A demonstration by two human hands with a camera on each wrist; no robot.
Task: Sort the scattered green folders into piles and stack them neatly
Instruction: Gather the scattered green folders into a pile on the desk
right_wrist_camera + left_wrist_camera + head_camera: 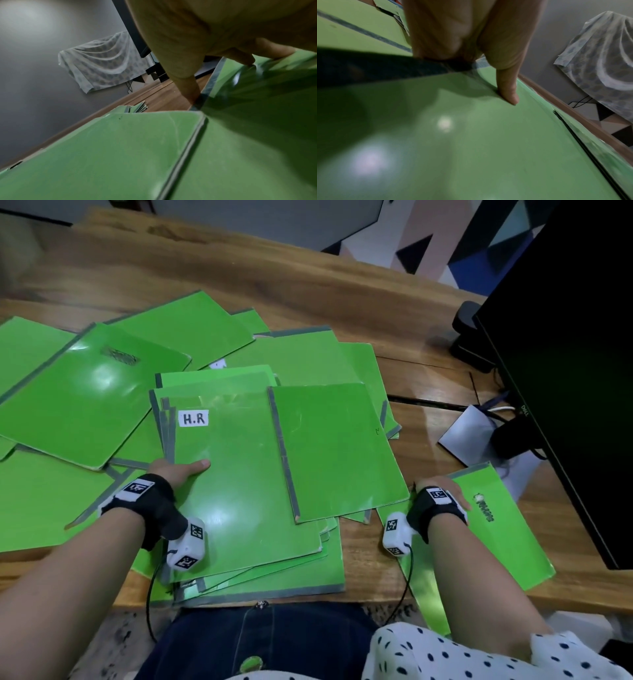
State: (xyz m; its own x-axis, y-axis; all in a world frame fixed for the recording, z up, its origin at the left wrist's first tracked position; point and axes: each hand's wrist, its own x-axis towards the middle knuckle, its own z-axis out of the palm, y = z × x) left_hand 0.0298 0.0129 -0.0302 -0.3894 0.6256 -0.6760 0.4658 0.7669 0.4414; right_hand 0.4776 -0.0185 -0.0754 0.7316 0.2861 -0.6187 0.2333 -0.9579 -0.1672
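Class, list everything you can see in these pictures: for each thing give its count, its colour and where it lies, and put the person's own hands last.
H.R folder: one, green, top of the near centre pile.
Plain folder: one, green, overlapping the H.R folder's right side.
Scattered folders: many, exact count unclear, green, spread to the left and behind.
Lettered folder: one, green, near right of the table.
Table: one, brown wood.
Monitor: one, black, far right.
Left hand: grips the H.R folder's left edge, thumb on top.
Right hand: holds the lettered folder's far corner.
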